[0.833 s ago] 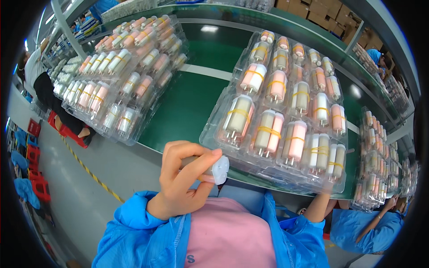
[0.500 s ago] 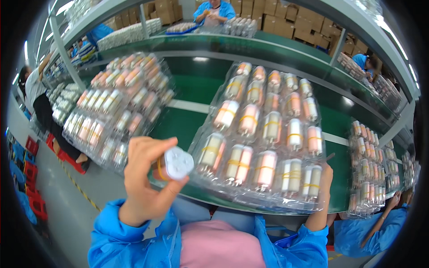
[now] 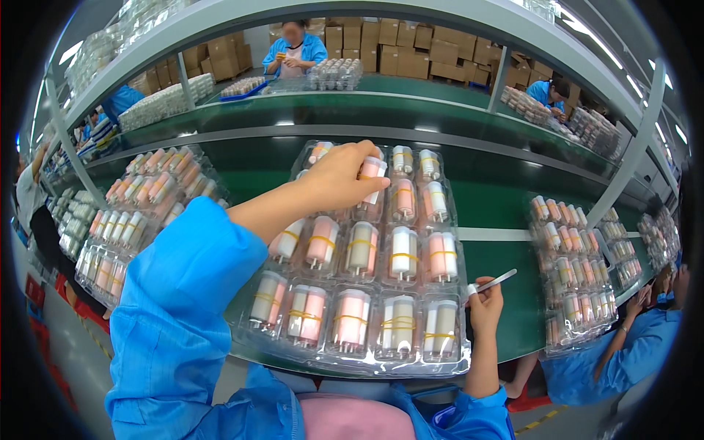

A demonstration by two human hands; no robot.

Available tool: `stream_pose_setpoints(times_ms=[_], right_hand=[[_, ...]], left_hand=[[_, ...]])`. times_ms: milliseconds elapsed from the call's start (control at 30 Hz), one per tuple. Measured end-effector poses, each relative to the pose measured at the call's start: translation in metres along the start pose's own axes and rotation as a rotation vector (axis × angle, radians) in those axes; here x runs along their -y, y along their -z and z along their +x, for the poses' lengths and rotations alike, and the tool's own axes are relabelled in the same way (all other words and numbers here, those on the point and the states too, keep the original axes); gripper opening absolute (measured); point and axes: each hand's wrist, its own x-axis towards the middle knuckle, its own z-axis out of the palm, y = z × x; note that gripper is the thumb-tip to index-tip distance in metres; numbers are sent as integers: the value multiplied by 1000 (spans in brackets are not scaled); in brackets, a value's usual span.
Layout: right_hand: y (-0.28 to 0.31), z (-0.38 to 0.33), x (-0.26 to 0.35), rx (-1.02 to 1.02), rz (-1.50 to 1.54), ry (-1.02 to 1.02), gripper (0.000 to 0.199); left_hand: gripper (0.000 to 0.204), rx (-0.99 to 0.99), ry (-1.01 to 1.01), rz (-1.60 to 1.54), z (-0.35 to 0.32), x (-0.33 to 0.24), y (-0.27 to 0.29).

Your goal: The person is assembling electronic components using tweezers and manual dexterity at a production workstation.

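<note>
On the far left, a clear tray (image 3: 139,213) packed with pink and white rolls is lying on the green table (image 3: 506,213), partly hidden by the worker's blue sleeve (image 3: 183,293).

The left hand (image 3: 341,176) is reaching out over the middle tray (image 3: 323,352), its fingers closing around a pink and white roll (image 3: 372,172) in the tray's far row. The forearm is crossing over the tray's left side and covering some pockets there. This tray is showing four rows; the nearest row is holding five rolls, each bound with yellow bands.

The right hand (image 3: 485,304) is resting at the tray's right front corner, pinching a thin white stick (image 3: 495,281) that is pointing up and right.

Further right, two more filled trays (image 3: 572,271) are sitting along the table. Beyond the shelf, two people in blue coats are working.
</note>
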Motion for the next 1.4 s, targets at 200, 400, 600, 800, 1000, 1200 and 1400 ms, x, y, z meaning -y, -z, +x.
stream_pose_setpoints(times_ms=[200, 400, 600, 800, 1000, 1200, 1400], right_hand=[[-2, -3, 11, 46, -45, 22, 17], [-3, -5, 14, 80, -61, 12, 12], [5, -3, 7, 42, 36, -64, 7], [3, -2, 13, 25, 28, -15, 4], [12, 3, -1, 30, 244, -18, 11], [17, -11, -4, 11, 383, -138, 20], [26, -36, -29, -82, 390, -127, 25]], left_hand=[[53, -7, -87, 428, 18, 11, -32], [41, -128, -253, 657, 25, 0, -35], [39, 28, -170, 330, 29, -15, -63], [37, -180, -460, -231, 19, -30, -41], [43, -228, -252, -619, -46, -46, 43], [41, -521, 151, -1205, -169, 35, 51], [39, -571, 590, -1831, -247, 108, -38]])
